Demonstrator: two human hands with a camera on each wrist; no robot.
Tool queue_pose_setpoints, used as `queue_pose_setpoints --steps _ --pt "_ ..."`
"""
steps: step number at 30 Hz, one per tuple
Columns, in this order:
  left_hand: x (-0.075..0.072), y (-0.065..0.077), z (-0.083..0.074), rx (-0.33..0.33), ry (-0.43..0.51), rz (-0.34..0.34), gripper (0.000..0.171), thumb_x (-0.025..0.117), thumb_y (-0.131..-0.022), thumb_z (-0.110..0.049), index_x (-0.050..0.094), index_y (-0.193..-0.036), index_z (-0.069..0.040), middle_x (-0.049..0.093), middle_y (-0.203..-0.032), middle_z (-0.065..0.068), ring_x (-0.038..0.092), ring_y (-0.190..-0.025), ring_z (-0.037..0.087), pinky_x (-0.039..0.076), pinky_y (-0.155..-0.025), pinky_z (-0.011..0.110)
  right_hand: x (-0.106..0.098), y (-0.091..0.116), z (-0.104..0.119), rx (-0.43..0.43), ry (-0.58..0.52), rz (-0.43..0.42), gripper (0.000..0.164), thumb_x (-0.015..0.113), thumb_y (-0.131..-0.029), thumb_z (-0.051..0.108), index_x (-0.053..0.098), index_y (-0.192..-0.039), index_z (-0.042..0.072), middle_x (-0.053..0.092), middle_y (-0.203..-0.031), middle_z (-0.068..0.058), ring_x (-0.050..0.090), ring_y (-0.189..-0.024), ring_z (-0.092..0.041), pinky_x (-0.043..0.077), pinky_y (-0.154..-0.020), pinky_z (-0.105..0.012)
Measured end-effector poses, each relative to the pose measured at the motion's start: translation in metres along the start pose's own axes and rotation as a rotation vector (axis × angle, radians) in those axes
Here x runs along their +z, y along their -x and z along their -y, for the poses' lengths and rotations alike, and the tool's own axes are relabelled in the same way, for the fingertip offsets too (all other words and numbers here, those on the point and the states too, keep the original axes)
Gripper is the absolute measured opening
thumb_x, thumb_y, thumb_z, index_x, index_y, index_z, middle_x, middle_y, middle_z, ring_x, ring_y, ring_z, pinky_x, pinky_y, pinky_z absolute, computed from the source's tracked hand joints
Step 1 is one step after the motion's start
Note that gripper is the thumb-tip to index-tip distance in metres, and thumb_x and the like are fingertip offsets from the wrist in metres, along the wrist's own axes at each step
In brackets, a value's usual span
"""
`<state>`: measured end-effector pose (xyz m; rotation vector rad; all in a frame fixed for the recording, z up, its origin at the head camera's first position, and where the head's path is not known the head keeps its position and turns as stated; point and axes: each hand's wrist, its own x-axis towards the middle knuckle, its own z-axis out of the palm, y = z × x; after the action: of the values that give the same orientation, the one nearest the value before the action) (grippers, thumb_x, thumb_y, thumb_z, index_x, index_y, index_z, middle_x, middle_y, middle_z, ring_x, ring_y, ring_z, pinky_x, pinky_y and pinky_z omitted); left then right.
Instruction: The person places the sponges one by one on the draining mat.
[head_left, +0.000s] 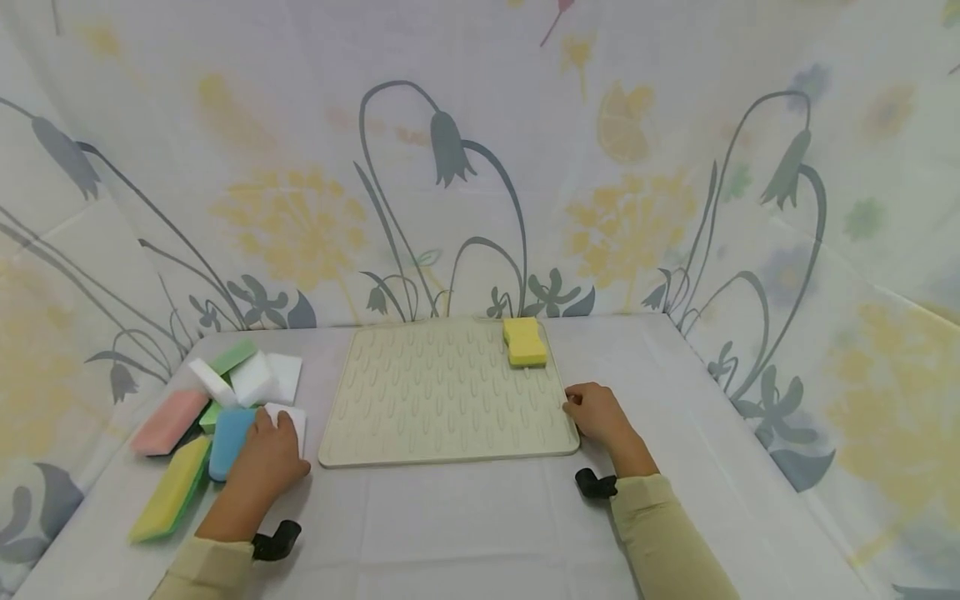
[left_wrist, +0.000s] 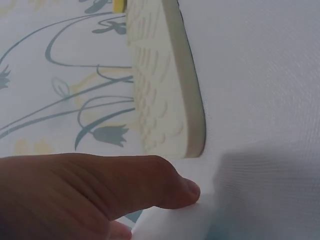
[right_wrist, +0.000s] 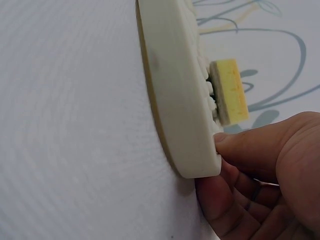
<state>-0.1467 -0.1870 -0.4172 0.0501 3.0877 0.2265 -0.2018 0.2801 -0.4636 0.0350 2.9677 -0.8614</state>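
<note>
A cream mat with raised oval bumps lies on the white-covered table. My right hand pinches its right edge, the thumb on top and the fingers curled against the side, as the right wrist view shows. A yellow sponge sits on the mat's far right corner. Left of the mat, my left hand grips a white sponge block, partly hidden under the fingers. The left thumb presses on the white block. A blue sponge lies right beside that hand.
Several more sponges are heaped at the left: a pink one, a yellow and green one, white blocks and a green one. A flower-printed cloth hangs behind the table.
</note>
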Motion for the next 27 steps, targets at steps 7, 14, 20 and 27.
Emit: queue_pose_setpoints --steps 7,14,20,27 --pt "-0.006 -0.002 -0.003 -0.004 0.061 -0.03 0.08 0.071 -0.077 -0.015 0.03 -0.13 0.028 0.028 -0.125 0.05 0.045 -0.108 0.06 0.045 -0.087 0.061 -0.002 -0.001 -0.001 -0.011 0.01 -0.001 0.036 0.059 -0.092 0.013 0.063 -0.123 -0.004 0.067 -0.093 -0.01 0.056 -0.075 -0.019 0.045 -0.065 -0.029" --pt "-0.008 -0.004 -0.016 0.015 0.091 -0.025 0.079 0.07 -0.078 -0.023 0.035 -0.129 0.026 0.037 -0.119 0.046 0.055 -0.089 0.046 0.05 -0.077 0.054 0.0 -0.001 -0.001 0.002 -0.007 0.006 0.036 0.06 -0.092 0.013 0.063 -0.124 -0.004 0.066 -0.092 -0.009 0.056 -0.073 -0.017 0.044 -0.063 -0.028" --pt "-0.005 -0.011 -0.031 0.007 0.164 0.058 0.085 0.068 -0.083 -0.031 0.03 -0.137 0.022 0.028 -0.137 0.047 0.049 -0.112 0.057 0.044 -0.092 0.06 0.001 -0.002 -0.001 0.005 -0.013 0.01 0.037 0.06 -0.092 0.014 0.062 -0.125 -0.003 0.067 -0.093 -0.009 0.056 -0.073 -0.017 0.045 -0.064 -0.028" --pt "-0.002 -0.022 -0.051 0.022 0.233 0.076 0.085 0.067 -0.085 -0.036 0.031 -0.14 0.018 0.027 -0.143 0.043 0.042 -0.123 0.058 0.04 -0.099 0.061 -0.002 -0.002 0.0 0.018 -0.01 0.014 0.037 0.06 -0.093 0.014 0.062 -0.125 -0.004 0.067 -0.096 -0.01 0.057 -0.076 -0.018 0.046 -0.066 -0.029"
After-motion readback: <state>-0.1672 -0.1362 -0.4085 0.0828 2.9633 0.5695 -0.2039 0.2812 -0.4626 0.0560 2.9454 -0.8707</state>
